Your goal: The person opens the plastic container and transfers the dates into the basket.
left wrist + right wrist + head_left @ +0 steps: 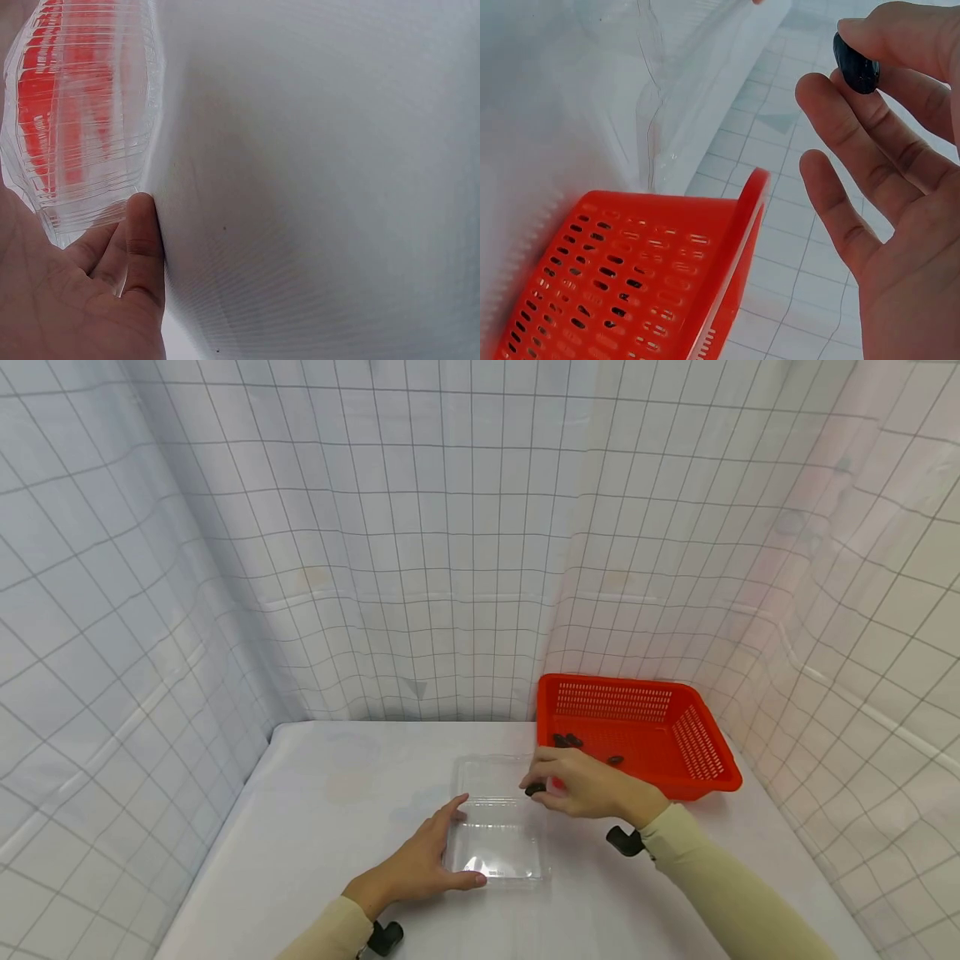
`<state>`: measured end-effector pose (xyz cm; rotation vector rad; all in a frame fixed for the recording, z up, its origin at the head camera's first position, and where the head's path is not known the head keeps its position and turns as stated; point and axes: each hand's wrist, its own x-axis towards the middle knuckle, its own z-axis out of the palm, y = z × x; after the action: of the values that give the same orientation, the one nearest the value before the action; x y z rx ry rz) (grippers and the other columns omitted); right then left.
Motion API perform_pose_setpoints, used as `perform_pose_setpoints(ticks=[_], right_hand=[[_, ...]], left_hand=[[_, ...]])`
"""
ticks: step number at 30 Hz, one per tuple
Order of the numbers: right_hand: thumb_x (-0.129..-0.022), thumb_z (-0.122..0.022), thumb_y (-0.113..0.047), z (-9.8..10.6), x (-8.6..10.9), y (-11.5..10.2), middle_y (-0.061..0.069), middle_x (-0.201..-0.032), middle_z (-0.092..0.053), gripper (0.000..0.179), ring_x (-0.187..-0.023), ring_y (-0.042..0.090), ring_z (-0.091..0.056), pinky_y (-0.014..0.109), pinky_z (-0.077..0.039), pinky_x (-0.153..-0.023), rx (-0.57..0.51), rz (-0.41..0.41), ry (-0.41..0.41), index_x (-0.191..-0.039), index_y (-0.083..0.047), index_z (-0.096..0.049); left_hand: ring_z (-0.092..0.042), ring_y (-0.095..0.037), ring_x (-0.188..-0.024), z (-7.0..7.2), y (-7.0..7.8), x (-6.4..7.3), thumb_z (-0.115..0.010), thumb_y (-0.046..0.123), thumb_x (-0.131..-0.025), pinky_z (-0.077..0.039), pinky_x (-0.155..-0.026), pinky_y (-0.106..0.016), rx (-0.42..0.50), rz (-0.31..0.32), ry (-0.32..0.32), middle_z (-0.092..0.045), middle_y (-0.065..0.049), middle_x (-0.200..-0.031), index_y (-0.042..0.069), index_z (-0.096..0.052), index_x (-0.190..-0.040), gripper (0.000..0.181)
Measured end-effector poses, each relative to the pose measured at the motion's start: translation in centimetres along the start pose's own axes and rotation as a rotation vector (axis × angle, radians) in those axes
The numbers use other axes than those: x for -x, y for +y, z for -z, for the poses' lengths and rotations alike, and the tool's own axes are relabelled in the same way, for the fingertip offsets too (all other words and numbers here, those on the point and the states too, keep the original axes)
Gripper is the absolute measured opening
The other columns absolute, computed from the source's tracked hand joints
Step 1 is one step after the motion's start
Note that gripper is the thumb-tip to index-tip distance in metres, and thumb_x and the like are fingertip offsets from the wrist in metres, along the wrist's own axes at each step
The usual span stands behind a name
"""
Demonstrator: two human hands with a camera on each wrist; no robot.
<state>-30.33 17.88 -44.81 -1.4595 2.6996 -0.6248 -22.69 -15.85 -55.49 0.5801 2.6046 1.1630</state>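
A clear plastic clamshell box [498, 852] lies opened out on the table, its lid half [491, 777] toward the back. My left hand [420, 860] rests along the box's left side, thumb at the near corner and fingers spread at the hinge; in the left wrist view the fingertips are right by the ribbed plastic wall [90, 135]. Over the right part of the lid, my right hand [581, 783] pinches a small, dark, glossy oval piece [855, 64] between thumb and fingertips. Several similar dark pieces [567, 741] sit in the red basket.
The red slotted plastic basket [716, 752] stands at the table's back right, just behind my right wrist. White grid-patterned sheets [465, 543] hang behind the table and along both sides. A white cloth [315, 802] covers the table.
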Motion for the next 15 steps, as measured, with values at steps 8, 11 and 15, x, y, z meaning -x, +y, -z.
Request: perform_pose_setpoints(ticks=[8,11,15], right_hand=[[-0.106,-0.087,-0.016,0.7,0.4,0.7,-0.006,-0.124,-0.078,0.025,-0.113,0.010,-0.071,0.036,-0.068,-0.101,0.029,-0.035,0.025,-0.130,-0.023,-0.087],[-0.106,-0.087,-0.014,1.0,0.6,1.1,-0.007,-0.124,-0.078,0.026,-0.114,0.011,-0.071,0.040,-0.069,-0.102,0.010,-0.044,0.030,-0.130,-0.023,-0.087],[-0.106,-0.085,-0.012,1.5,0.8,1.4,-0.007,-0.123,-0.079,0.027,-0.113,0.011,-0.072,0.042,-0.069,-0.103,-0.021,-0.055,0.035,-0.131,-0.022,-0.087]], left_hand=[[-0.054,-0.038,-0.160,-0.1,-0.1,-0.1,-0.096,0.064,-0.090,-0.051,-0.124,-0.068,-0.005,-0.009,0.000,-0.054,-0.014,-0.174,0.020,-0.019,-0.187,0.132],[-0.054,-0.038,-0.159,-0.1,-0.2,-0.1,-0.096,0.064,-0.090,-0.051,-0.124,-0.067,-0.013,-0.014,0.000,-0.054,-0.014,-0.174,0.020,-0.018,-0.187,0.132],[-0.054,-0.040,-0.160,0.0,-0.2,-0.1,-0.095,0.064,-0.091,-0.051,-0.124,-0.068,-0.007,-0.017,-0.003,-0.053,-0.016,-0.175,0.019,-0.018,-0.187,0.132]])
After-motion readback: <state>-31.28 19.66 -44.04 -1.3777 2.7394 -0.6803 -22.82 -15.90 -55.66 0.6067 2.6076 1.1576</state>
